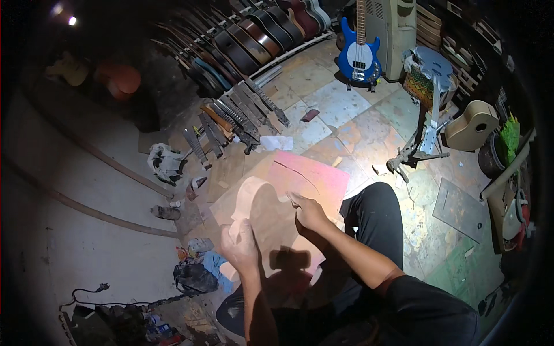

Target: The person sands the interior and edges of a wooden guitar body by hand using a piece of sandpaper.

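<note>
Guitar body (268, 225) between the hands — long axis roughly away from the lap (375, 213). Left hand (239, 248) grips its waist, nearer the lap; right hand (310, 212) is farther out, fingers curled at the far edge — can't tell if it grips or pinches something. Pink board (323, 179) just beyond the right hand.

Tiled floor (346, 104) with grey board (460, 210), white sheet (276, 143)

no readable text, numbers, signs (anywhere)
</note>
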`<state>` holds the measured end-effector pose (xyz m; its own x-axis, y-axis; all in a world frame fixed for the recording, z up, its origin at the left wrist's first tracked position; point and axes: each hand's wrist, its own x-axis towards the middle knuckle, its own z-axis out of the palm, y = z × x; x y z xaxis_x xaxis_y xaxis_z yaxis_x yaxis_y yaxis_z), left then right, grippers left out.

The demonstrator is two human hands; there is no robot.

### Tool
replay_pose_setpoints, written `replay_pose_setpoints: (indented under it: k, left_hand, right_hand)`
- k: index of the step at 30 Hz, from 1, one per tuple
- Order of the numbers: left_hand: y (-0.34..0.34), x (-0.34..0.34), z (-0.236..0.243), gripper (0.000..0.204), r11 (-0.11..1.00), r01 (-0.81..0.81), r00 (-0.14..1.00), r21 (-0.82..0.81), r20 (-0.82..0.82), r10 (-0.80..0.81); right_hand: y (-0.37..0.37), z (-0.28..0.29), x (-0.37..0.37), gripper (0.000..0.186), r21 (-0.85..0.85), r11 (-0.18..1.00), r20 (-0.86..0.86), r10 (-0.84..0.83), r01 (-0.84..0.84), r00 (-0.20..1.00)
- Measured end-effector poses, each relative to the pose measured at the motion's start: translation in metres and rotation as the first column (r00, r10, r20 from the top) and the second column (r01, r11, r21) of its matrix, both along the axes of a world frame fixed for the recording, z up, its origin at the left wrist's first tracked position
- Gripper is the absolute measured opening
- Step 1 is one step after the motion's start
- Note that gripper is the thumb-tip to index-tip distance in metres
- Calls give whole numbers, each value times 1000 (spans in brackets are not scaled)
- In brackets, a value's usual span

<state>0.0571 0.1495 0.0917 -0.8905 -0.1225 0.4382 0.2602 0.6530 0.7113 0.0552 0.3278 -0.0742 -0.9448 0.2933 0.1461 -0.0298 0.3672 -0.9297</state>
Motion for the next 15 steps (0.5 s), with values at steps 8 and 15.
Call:
replay_pose_setpoints:
  k: [8,15]
  left_hand:
    - [-5,15,9,45,998,-64,979,29,194,57]
    - [-7,18,4,49,998,41,997,51,61,-44]
  right_hand:
    - [21,175,-4,67,-410,846,44,393,-342,919]
    - [-3,212,26,63,544,814,-72,289,-205,955]
